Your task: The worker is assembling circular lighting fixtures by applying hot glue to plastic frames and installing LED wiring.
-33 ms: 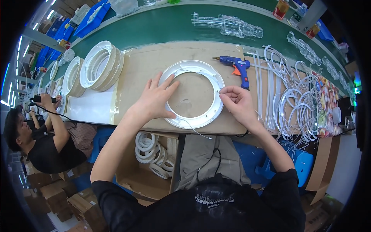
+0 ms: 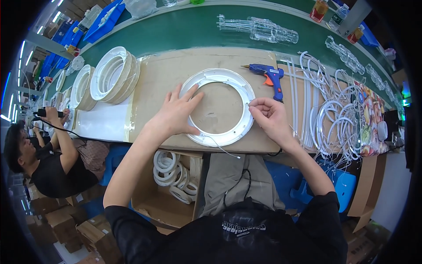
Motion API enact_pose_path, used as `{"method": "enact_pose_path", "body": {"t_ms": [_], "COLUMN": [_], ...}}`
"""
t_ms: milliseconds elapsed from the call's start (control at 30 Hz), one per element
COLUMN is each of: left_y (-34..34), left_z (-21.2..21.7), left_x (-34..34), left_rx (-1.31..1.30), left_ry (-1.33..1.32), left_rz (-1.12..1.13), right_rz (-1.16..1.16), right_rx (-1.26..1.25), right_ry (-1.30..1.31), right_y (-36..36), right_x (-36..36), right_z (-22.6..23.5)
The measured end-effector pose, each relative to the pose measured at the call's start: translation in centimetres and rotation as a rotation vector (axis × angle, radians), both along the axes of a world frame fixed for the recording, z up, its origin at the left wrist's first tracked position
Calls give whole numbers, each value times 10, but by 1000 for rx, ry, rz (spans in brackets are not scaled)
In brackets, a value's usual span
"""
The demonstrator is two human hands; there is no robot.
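Note:
A white ring-shaped frame (image 2: 247, 90) lies flat on the cardboard-covered bench, with a thin white wire (image 2: 225, 151) trailing from its near side past the bench edge. My left hand (image 2: 176, 112) is open, fingers spread over the ring's left side. At its right rim, my right hand (image 2: 269, 115) is closed in a pinch; whatever sits between thumb and fingers is hidden. Beyond that hand rests a blue glue gun (image 2: 273, 79) with an orange trigger, its nozzle pointing left.
White rings stand stacked (image 2: 115, 75) at left. Tangled white light strips (image 2: 332, 119) cover the right side. Clear plastic parts (image 2: 259, 30) lie on the green surface (image 2: 184, 37) behind. Below the bench, a cardboard box (image 2: 145, 198) holds smaller rings. A seated co-worker (image 2: 57, 163) is at left.

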State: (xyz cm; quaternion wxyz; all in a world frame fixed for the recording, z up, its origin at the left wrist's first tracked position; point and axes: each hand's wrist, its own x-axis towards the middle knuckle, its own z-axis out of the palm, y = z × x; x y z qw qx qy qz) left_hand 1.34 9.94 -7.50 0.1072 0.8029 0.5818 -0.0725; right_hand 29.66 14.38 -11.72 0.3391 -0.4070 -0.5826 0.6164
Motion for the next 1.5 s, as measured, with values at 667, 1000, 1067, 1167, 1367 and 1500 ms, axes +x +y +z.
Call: {"method": "enact_pose_path", "body": {"t_ms": [667, 1000, 1067, 1167, 1367, 1500], "left_y": [-18, -18, -17, -18, -19, -21], "left_z": [-6, -7, -8, -10, -14, -6], "left_x": [2, 1, 0, 0, 0, 5], "left_rx": [-71, -74, -74, -62, -71, -113], "left_ry": [-169, -172, -182, -194, -202, -156], "left_rz": [120, 150, 154, 154, 158, 166], "right_rz": [45, 169, 201, 257, 335, 282], "right_rx": [114, 556, 604, 679, 768, 863], "right_ry": [-269, -742, -806, -903, -1042, -836], "right_y": [16, 14, 14, 15, 14, 13], "right_x": [-5, -17, -21, -23, -26, -13], "right_z": [2, 21, 25, 28, 30, 35]}}
